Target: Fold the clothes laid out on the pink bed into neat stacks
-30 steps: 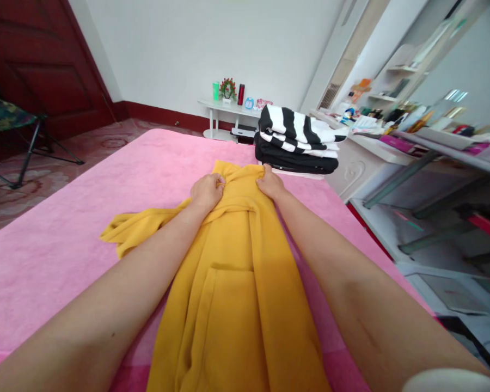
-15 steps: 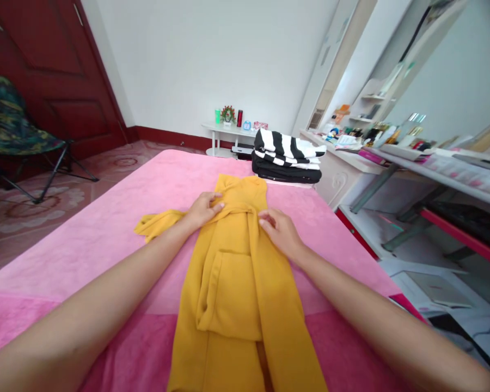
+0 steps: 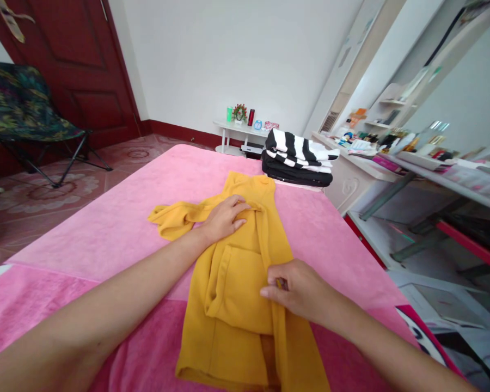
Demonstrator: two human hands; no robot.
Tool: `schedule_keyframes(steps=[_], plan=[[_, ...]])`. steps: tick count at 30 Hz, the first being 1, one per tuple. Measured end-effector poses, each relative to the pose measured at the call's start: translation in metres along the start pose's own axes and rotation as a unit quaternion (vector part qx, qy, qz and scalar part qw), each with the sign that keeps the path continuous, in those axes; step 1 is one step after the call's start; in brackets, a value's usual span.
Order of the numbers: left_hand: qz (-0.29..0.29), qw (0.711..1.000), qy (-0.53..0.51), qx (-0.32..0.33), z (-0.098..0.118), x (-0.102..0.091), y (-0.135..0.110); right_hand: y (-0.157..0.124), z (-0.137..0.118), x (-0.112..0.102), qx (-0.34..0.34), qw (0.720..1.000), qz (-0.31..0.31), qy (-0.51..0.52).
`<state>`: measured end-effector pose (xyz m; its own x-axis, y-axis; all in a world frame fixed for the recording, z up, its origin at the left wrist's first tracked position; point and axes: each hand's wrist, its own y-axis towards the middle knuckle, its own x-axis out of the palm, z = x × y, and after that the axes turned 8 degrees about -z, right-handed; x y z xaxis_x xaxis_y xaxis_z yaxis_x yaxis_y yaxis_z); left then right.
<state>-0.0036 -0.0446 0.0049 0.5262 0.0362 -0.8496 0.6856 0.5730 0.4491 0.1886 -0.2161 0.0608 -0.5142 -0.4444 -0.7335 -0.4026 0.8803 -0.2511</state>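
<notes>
A mustard-yellow garment (image 3: pixel 245 272) lies lengthwise on the pink bed cover (image 3: pixel 106 228), with a patch pocket in its middle and one sleeve stretched out to the left. My left hand (image 3: pixel 224 219) rests flat on the garment near its upper part, fingers extended, holding nothing. My right hand (image 3: pixel 300 291) is nearer to me on the garment's right side. Its fingers pinch a fold of the yellow cloth along the right edge.
A stack of folded clothes (image 3: pixel 298 158), striped black-and-white on top, sits at the bed's far right corner. A small white table (image 3: pixel 245 130) with bottles stands by the far wall. A folding chair (image 3: pixel 28 117) is at the left, a cluttered dresser (image 3: pixel 392 163) at the right.
My right hand has slid down the garment's right side towards me and now pinches the cloth. My left hand moved slightly down and flattened. The view has pulled back from the bed.
</notes>
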Motion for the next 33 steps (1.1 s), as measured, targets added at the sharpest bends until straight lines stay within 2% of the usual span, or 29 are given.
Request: schedule_keyframes(steps=[3, 6, 8, 10, 15, 17, 21, 22, 23, 24, 26, 29, 30, 31, 33], plan=[[0.004, 0.999, 0.015, -0.032, -0.005, 0.002, 0.000, -0.002, 0.011, -0.004, 0.021, 0.983, 0.066, 0.168], [-0.005, 0.998, 0.037, -0.055, -0.008, 0.002, 0.004, -0.009, 0.010, -0.014, 0.044, 0.935, 0.114, 0.334], [-0.011, 0.996, 0.050, -0.073, -0.009, 0.002, 0.006, -0.014, 0.005, -0.019, 0.058, 0.908, 0.119, 0.396], [-0.016, 0.995, 0.052, -0.084, -0.010, 0.002, 0.008, -0.015, -0.001, -0.020, 0.059, 0.903, 0.113, 0.411], [0.036, 0.994, 0.051, -0.085, -0.017, -0.001, 0.008, -0.007, -0.014, -0.008, 0.004, 0.931, 0.111, 0.347], [0.057, 0.993, 0.055, -0.083, -0.019, -0.002, 0.008, -0.004, -0.020, 0.001, -0.010, 0.935, 0.080, 0.345], [0.040, 0.994, 0.056, -0.088, -0.020, -0.004, 0.008, -0.006, -0.033, 0.015, -0.020, 0.940, -0.104, 0.323], [0.033, 0.994, 0.055, -0.088, -0.020, -0.005, 0.009, -0.004, -0.034, 0.014, -0.025, 0.945, -0.125, 0.303], [0.027, 0.994, 0.056, -0.089, -0.019, -0.005, 0.009, 0.000, -0.033, 0.012, -0.030, 0.951, -0.119, 0.282], [0.024, 0.994, 0.059, -0.092, -0.019, -0.005, 0.009, 0.008, -0.030, 0.007, -0.038, 0.959, -0.086, 0.266], [0.020, 0.993, 0.068, -0.098, -0.018, -0.005, 0.009, 0.033, -0.016, -0.008, -0.064, 0.967, 0.043, 0.243], [0.019, 0.992, 0.078, -0.102, -0.019, -0.004, 0.010, 0.087, 0.014, -0.027, -0.091, 0.949, 0.259, 0.152], [0.019, 0.991, 0.080, -0.102, -0.020, -0.003, 0.009, 0.105, 0.025, -0.030, -0.080, 0.948, 0.292, 0.100], [0.017, 0.991, 0.080, -0.102, -0.020, -0.003, 0.009, 0.121, 0.033, -0.031, -0.061, 0.952, 0.297, 0.041], [0.011, 0.992, 0.078, -0.103, -0.020, -0.001, 0.008, 0.144, 0.045, -0.026, -0.010, 0.967, 0.241, -0.079]])
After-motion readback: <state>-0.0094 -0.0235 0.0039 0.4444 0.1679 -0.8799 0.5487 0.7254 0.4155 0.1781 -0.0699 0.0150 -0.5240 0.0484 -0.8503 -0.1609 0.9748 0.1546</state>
